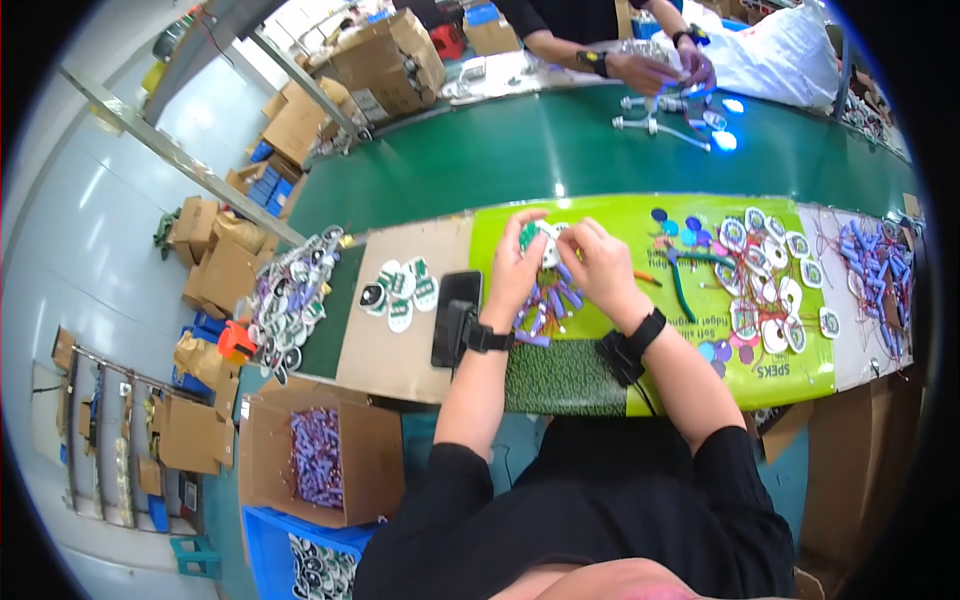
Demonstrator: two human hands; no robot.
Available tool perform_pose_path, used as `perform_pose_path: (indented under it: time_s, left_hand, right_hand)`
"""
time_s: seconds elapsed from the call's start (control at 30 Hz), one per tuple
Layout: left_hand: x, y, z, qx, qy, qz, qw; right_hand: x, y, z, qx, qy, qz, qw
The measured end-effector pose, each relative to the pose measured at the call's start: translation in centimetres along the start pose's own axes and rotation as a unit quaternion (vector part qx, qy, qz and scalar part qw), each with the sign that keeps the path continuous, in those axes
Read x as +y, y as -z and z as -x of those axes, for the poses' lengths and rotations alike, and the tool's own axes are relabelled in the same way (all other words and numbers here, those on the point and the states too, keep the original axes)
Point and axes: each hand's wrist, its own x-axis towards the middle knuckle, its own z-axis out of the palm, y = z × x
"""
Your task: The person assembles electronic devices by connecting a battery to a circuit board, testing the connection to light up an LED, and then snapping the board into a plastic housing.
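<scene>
Black sleeves lead up to both hands meeting over the yellow-green mat (pixel 600 215) on the surface. Left hand (pixel 518 262) and right hand (pixel 597 258) pinch one small round white-and-green disc (pixel 541 240) between their fingertips, held just above the heap of slim purple cylinders (pixel 548 305) lying toward the wrists. Green-handled pliers (pixel 688 272) rest right of the right hand. Disc detail is too small to tell.

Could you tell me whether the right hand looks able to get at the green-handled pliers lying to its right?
Probably yes: the pliers lie just beside the right hand with nothing between them, though both hands hold a small round part.
</scene>
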Motion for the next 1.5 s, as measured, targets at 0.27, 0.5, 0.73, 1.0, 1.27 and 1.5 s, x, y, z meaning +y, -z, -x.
perform_pose_path:
  time_s: [0.27,0.5,0.73,1.0,1.27,1.5]
  left_hand:
    - [1.2,-1.1,0.5,0.001,-0.012,-0.074,0.997]
    - [0.0,-1.1,0.2,0.015,-0.044,-0.128,0.991]
    - [0.2,-1.3,0.4,-0.001,-0.017,-0.106,0.994]
    - [-1.0,-1.7,0.6,-0.005,0.044,-0.173,0.984]
    - [-1.3,-1.4,0.4,-0.005,0.023,-0.157,0.987]
    - [-1.2,-1.7,0.3,-0.012,0.003,-0.184,0.983]
  right_hand:
    - [0.6,0.2,0.4,-0.008,-0.019,0.000,1.000]
    - [1.0,-0.3,0.3,-0.021,-0.012,0.034,0.999]
    - [1.7,-0.4,0.5,-0.008,0.006,0.024,1.000]
    - [1.7,-0.5,0.8,-0.015,0.013,0.081,0.997]
    - [1.6,-1.4,0.2,0.018,0.029,0.071,0.997]
    - [2.0,-2.0,0.6,0.040,0.035,0.085,0.995]
